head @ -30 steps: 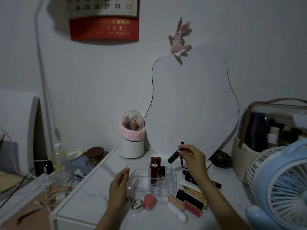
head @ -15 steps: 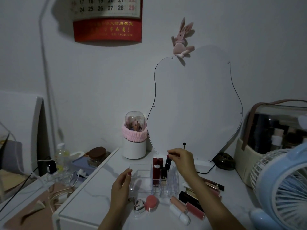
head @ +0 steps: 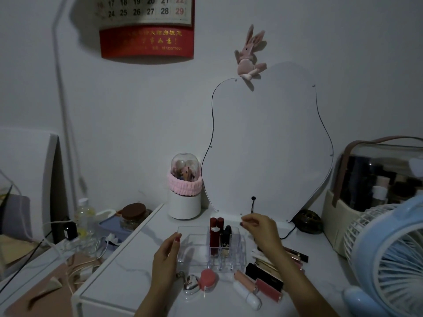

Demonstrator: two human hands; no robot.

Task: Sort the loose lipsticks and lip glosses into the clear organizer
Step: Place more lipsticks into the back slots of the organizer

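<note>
My left hand (head: 167, 255) rests with fairly straight fingers against the clear acrylic compartment organizer (head: 193, 248) at lower centre. My right hand (head: 261, 229) hovers just right of it, fingers loosely curled, apparently empty. The white rounded lipstick tube (head: 247, 295) and pink lip-gloss tube (head: 269, 291) lie below the organizer. I judge them light, rigid, slick and roll-prone, so I'd pinch mid-barrel.

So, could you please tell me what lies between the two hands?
In the head view, the organizer sits between the left hand and the right hand, with two red lipsticks and a black lipstick standing in it.
</note>
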